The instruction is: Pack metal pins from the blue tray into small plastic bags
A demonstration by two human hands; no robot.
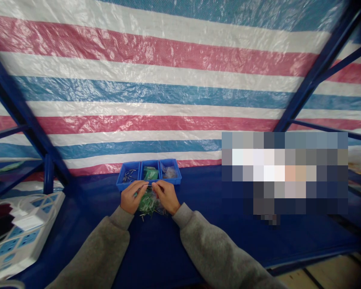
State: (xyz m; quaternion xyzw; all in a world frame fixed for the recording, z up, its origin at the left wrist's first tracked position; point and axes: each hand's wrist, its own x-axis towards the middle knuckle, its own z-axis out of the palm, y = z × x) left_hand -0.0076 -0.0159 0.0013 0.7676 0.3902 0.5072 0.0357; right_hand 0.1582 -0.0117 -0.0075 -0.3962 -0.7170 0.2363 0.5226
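My left hand (131, 196) and my right hand (166, 196) meet fingertip to fingertip above the blue table. Both pinch a small thin, pale rod-like piece (149, 185), too small to make out exactly. Beneath them lies a loose pile (149, 204) of green bits, clear plastic pieces and short metal pins, partly hidden by my hands. Just behind stands a blue tray (118, 184) with three compartments. Metal pins (129, 176) lie in its left one, green pieces (151, 173) in the middle, clear plastic pieces (169, 172) in the right.
On the left lies a white power strip (45, 237) with a white plug adapter (30, 216) and cables. Blue metal posts (313, 76) frame both sides. Striped plastic sheeting (168, 92) hangs behind the table (156, 257). Things at the right are pixelated beyond recognition.
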